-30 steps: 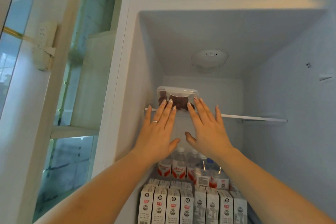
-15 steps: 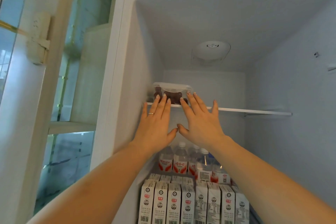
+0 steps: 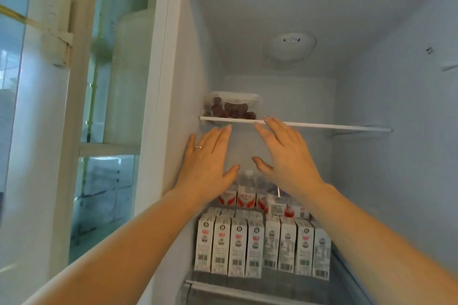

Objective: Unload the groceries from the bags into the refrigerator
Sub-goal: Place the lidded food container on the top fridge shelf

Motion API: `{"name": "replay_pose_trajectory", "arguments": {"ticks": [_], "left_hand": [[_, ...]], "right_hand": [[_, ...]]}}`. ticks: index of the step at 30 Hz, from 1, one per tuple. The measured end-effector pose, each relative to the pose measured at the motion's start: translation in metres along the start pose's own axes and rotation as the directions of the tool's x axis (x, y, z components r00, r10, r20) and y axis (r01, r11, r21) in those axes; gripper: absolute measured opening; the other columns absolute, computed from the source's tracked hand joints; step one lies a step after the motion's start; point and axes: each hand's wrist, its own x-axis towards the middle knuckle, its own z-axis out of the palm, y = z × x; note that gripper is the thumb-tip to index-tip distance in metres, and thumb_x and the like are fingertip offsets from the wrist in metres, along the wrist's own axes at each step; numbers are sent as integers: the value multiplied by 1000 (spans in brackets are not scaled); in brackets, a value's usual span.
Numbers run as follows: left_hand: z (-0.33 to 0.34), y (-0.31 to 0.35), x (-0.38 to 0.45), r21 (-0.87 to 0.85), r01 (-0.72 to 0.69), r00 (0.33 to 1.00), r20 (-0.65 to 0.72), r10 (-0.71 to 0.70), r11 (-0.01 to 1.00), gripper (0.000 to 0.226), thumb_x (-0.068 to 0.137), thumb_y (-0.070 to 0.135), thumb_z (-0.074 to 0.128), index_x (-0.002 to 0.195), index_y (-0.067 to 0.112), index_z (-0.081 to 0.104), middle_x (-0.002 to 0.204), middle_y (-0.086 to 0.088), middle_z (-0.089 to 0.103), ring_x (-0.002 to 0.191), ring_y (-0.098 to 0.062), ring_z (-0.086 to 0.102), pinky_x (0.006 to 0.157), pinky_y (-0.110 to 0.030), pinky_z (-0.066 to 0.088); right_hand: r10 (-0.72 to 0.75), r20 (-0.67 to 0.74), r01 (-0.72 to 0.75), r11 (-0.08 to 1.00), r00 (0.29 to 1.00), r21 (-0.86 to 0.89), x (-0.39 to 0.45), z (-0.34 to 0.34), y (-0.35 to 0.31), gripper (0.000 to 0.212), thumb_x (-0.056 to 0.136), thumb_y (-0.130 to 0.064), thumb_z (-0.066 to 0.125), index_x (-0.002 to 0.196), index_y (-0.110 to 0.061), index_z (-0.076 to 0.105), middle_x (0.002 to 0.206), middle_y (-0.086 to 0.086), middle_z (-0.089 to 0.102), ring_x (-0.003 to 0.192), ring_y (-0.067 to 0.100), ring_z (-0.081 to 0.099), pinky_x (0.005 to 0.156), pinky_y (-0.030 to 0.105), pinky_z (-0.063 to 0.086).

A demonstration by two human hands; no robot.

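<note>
A clear lidded container [image 3: 233, 104] of dark red fruit sat at the left end of the top shelf [image 3: 322, 126], against the refrigerator's left wall. The left hand [image 3: 207, 168] and right hand [image 3: 285, 158] hovered just below the shelf's front edge, each grip open and empty. The container looked light, stiff and smooth, best held by its two short sides.

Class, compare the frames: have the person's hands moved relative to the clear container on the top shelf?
Yes. The left hand and right hand have drawn back from the clear container, fingertips now at or below the shelf edge.
</note>
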Motion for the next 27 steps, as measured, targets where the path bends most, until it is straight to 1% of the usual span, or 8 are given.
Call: {"name": "replay_pose_trajectory", "arguments": {"ticks": [5,9,13,16,18,21,25,27], "left_hand": [[-9,19,-55,-128,7,998,62,1,992,81,87,49,53,149,17,12,151,-4,29,138,-20,26,115,-48,16],[-16,36,-104,-166,-67,992,96,84,984,80,84,47,59,147,15,21,146,-7,36,134,-25,33,113,-48,20],[-28,47,-159,-195,-113,967,206,153,974,83,80,46,63,146,13,24,147,-9,34,135,-29,31,111,-54,23],[-40,60,-207,-200,-155,916,339,217,968,84,84,52,55,148,16,16,151,-7,25,140,-27,21,112,-55,20],[-51,73,-240,-241,-179,886,383,263,954,83,84,50,57,148,16,16,152,-6,24,141,-26,19,114,-52,16],[-64,96,-286,-319,-208,822,456,342,925,84,87,47,56,149,18,8,155,-3,17,143,-24,12,115,-49,11],[-74,137,-346,-423,-242,741,500,448,873,84,84,44,61,148,18,15,154,-7,22,142,-27,18,115,-48,16],[-79,161,-373,-468,-262,681,530,505,844,85,85,46,59,149,19,9,155,-6,18,142,-26,16,115,-46,14]], "right_hand": [[125,149,-123,992,981,-26,-56,-36,-22,70,81,-41,63,141,-15,38,149,16,31,135,34,33,108,46,31],[180,272,-160,982,945,-97,-106,-71,-52,78,76,-39,73,141,-15,38,149,14,32,132,35,37,104,48,38],[284,393,-237,957,874,-165,-161,-112,-91,84,76,-42,72,145,-18,31,151,10,26,136,31,29,108,44,30],[362,446,-301,931,818,-205,-210,-145,-125,83,76,-44,71,145,-19,31,152,9,26,135,31,30,107,43,30],[415,494,-336,910,764,-244,-248,-166,-149,83,77,-44,70,145,-20,30,152,8,26,136,29,30,107,42,30],[470,542,-361,883,697,-301,-304,-200,-183,79,77,-44,70,144,-21,33,150,6,30,134,27,34,104,41,36],[591,567,-458,805,573,-377,-375,-250,-223,78,69,-42,78,136,-19,45,143,6,42,125,28,46,90,44,50],[646,574,-501,759,503,-415,-409,-278,-239,78,68,-40,79,135,-18,47,141,8,44,123,30,48,88,44,51]]}}
